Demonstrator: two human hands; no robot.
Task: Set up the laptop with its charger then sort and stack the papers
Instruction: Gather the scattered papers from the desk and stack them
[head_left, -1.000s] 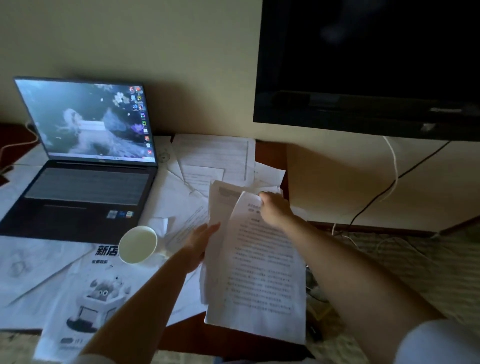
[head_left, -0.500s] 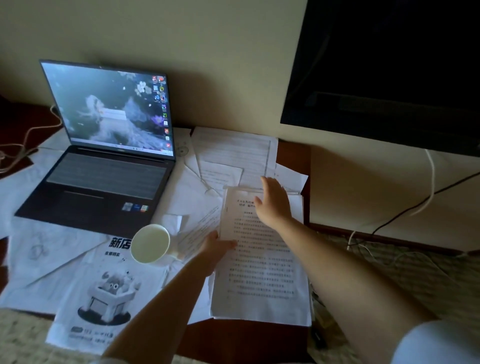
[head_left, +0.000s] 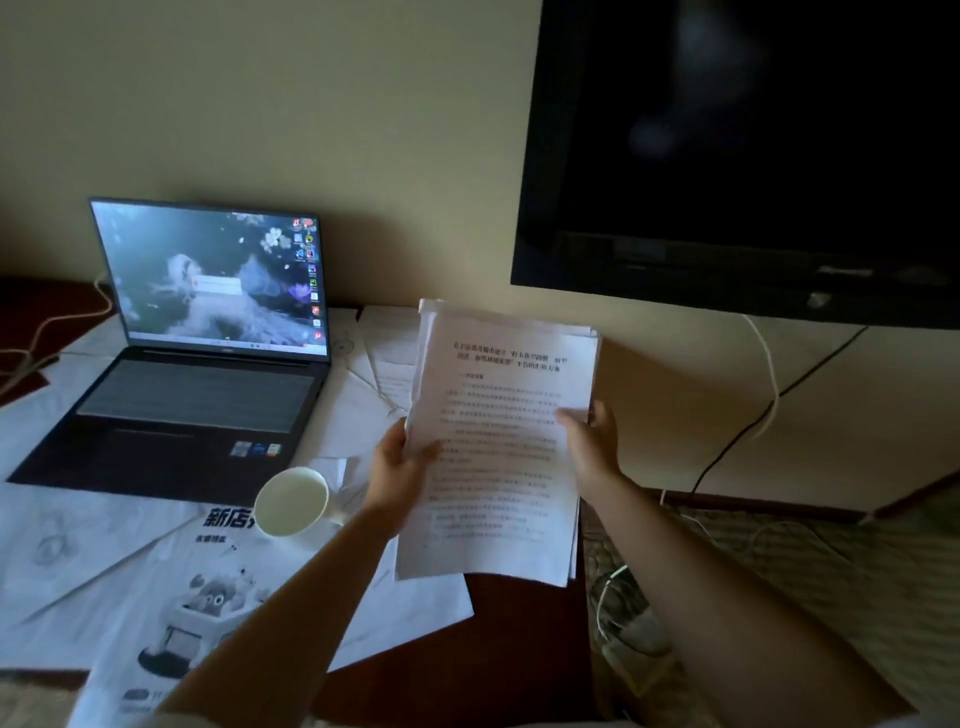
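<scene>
My left hand (head_left: 397, 470) and right hand (head_left: 589, 441) pinch the side edges of a thin sheaf of printed papers (head_left: 493, 447) — flat, rectangular, raised over the dark table (head_left: 519, 639). The open laptop (head_left: 208, 353) sits left — beside a round white cup (head_left: 292, 501).

Both hands, left hand (head_left: 397, 467) and right hand (head_left: 589, 441), hold a paper stack (head_left: 498, 447) upright beside the open laptop (head_left: 197, 374).
</scene>
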